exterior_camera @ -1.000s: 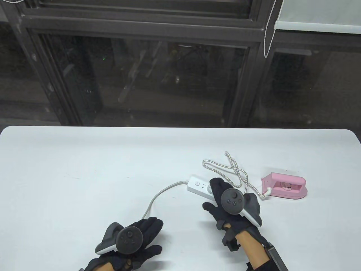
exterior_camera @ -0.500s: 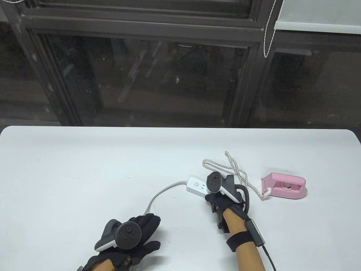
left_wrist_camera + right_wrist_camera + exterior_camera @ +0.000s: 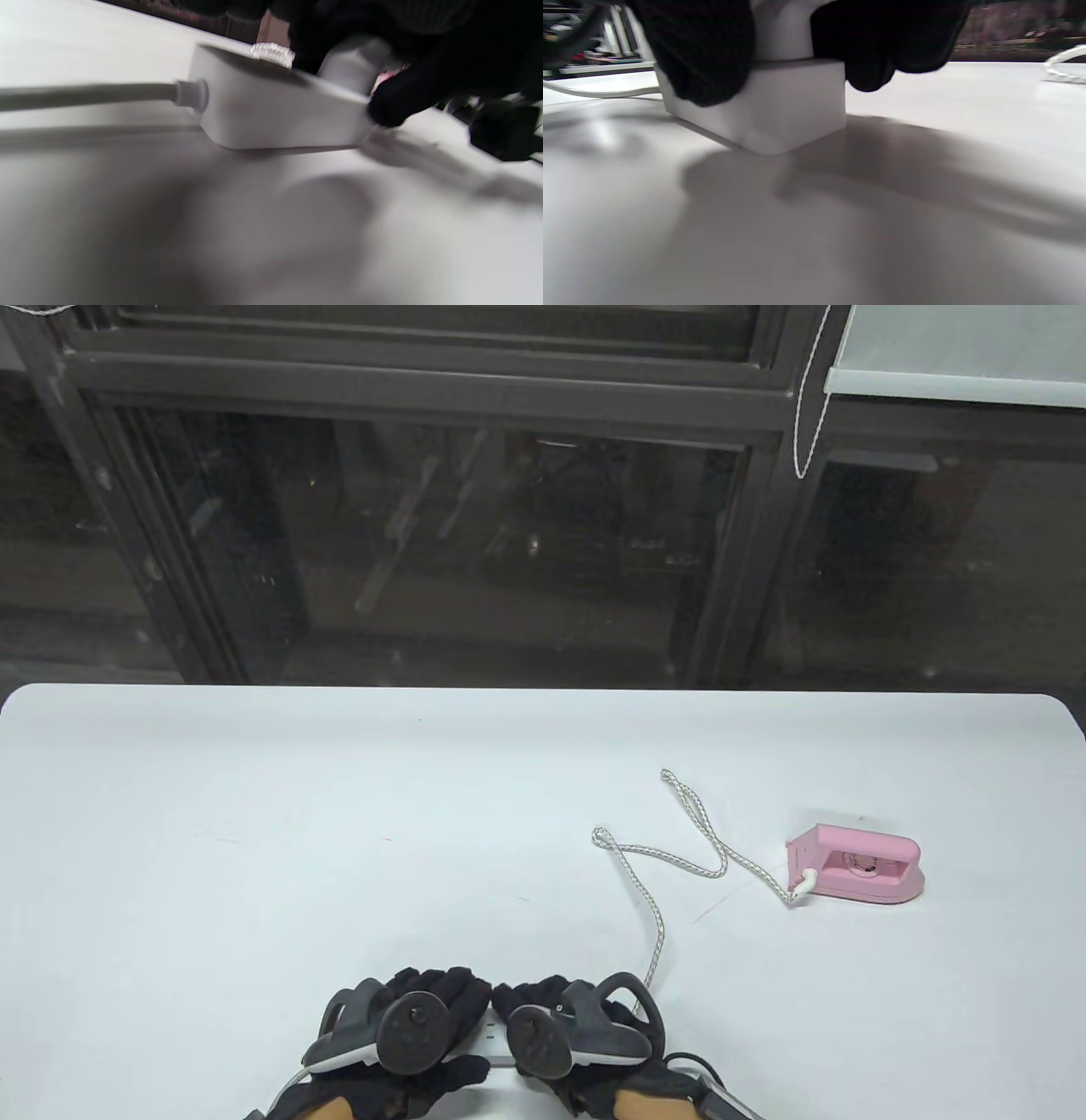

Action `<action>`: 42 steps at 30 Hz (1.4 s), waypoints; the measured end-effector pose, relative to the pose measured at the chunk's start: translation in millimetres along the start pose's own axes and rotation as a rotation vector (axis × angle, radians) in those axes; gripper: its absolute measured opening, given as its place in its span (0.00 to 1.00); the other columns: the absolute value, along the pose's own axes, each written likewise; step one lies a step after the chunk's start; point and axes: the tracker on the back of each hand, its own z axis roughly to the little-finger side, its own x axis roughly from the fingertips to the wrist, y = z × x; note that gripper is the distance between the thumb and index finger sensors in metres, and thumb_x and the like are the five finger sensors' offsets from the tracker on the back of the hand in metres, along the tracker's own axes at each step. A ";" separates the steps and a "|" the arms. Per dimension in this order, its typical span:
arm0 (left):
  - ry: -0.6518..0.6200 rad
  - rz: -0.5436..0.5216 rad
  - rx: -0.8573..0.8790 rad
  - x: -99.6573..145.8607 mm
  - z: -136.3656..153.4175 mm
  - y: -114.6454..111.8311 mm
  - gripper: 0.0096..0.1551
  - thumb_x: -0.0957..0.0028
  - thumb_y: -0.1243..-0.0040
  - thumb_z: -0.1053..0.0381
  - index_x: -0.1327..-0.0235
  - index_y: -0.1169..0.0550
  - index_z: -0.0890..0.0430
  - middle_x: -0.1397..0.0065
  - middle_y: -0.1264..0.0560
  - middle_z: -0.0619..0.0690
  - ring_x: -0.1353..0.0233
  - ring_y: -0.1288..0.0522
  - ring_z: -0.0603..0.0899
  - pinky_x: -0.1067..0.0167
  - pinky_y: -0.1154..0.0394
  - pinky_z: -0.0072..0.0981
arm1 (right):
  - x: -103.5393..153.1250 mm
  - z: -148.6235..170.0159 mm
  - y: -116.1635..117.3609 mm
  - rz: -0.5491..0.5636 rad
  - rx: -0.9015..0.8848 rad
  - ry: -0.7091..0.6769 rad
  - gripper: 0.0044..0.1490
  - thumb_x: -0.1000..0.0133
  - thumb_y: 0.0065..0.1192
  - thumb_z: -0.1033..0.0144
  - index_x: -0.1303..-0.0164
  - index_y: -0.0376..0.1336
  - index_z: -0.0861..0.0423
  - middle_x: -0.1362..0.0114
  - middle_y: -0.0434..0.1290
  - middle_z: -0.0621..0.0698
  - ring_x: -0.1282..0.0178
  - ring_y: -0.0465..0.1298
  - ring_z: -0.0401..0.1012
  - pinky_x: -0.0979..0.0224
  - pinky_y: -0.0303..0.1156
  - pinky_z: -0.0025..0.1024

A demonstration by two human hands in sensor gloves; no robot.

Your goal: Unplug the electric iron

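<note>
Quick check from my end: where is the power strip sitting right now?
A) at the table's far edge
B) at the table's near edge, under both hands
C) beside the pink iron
B: the power strip lies at the near edge between the left hand and right hand, far from the pink iron.

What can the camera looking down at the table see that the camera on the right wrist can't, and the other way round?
Only the table view shows the small pink electric iron resting on the white table, its braided white cord snaking toward the hands, and the left hand beside the right hand.

Only the right wrist view shows the end of the white plastic power strip up close, with the right hand's gloved fingers gripping the white plug on top.

Both show the table, the right hand and a bit of the strip.
</note>
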 end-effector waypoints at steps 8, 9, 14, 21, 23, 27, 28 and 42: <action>-0.008 0.082 -0.021 -8.2 0.8 -17.6 0.50 0.56 0.48 0.32 0.25 0.42 0.57 0.24 0.38 0.58 0.30 0.36 0.65 0.31 0.40 0.64 | 8.0 -8.0 4.4 0.029 -0.089 -0.062 0.43 0.53 0.60 0.50 0.27 0.53 0.51 0.27 0.70 0.53 0.30 0.73 0.50 0.29 0.71 0.50; -0.013 0.078 -0.035 -9.0 0.0 -16.9 0.50 0.57 0.47 0.32 0.26 0.41 0.57 0.24 0.37 0.58 0.31 0.34 0.64 0.32 0.38 0.63 | 7.3 -4.8 4.2 0.026 -0.142 -0.066 0.41 0.51 0.56 0.50 0.28 0.54 0.52 0.27 0.70 0.54 0.31 0.74 0.50 0.29 0.71 0.50; 0.026 0.109 -0.033 -11.1 -1.7 -16.4 0.50 0.58 0.47 0.33 0.25 0.42 0.56 0.24 0.37 0.57 0.30 0.35 0.64 0.34 0.35 0.60 | 6.2 -1.0 2.4 0.036 -0.207 -0.044 0.39 0.51 0.58 0.52 0.31 0.57 0.54 0.28 0.71 0.56 0.37 0.78 0.51 0.36 0.74 0.49; 0.037 0.121 -0.053 -16.2 -6.3 -15.1 0.49 0.58 0.48 0.34 0.26 0.40 0.56 0.25 0.37 0.58 0.31 0.34 0.64 0.34 0.37 0.62 | 5.3 -4.0 -3.3 0.052 -0.083 -0.072 0.38 0.52 0.57 0.52 0.33 0.58 0.55 0.30 0.73 0.56 0.55 0.83 0.43 0.48 0.78 0.42; 0.040 0.125 -0.056 -17.7 -7.6 -15.3 0.48 0.58 0.48 0.34 0.25 0.40 0.55 0.26 0.37 0.59 0.31 0.34 0.64 0.34 0.38 0.62 | 6.1 -5.1 -6.0 0.065 -0.039 -0.077 0.38 0.52 0.56 0.52 0.33 0.58 0.56 0.31 0.74 0.56 0.55 0.83 0.43 0.48 0.78 0.41; 0.048 0.133 -0.069 -18.7 -9.0 -15.2 0.48 0.59 0.49 0.34 0.25 0.39 0.54 0.26 0.37 0.59 0.31 0.34 0.64 0.34 0.37 0.62 | 11.0 -5.2 -15.3 0.100 -0.006 -0.077 0.38 0.52 0.55 0.52 0.34 0.58 0.56 0.33 0.76 0.56 0.54 0.83 0.42 0.46 0.78 0.42; 0.053 0.138 -0.063 -19.4 -9.3 -14.7 0.47 0.58 0.49 0.34 0.26 0.39 0.54 0.26 0.37 0.58 0.31 0.34 0.64 0.34 0.37 0.62 | 13.5 -4.1 -19.3 0.127 -0.015 -0.070 0.38 0.52 0.55 0.51 0.34 0.58 0.57 0.34 0.76 0.56 0.55 0.83 0.42 0.46 0.78 0.41; 0.059 0.116 -0.037 -16.3 -7.4 -15.9 0.48 0.58 0.48 0.33 0.25 0.39 0.53 0.26 0.37 0.58 0.31 0.34 0.64 0.33 0.37 0.61 | 22.1 57.9 -4.7 0.023 -0.061 0.117 0.41 0.54 0.65 0.51 0.35 0.52 0.52 0.29 0.68 0.56 0.46 0.82 0.44 0.38 0.76 0.46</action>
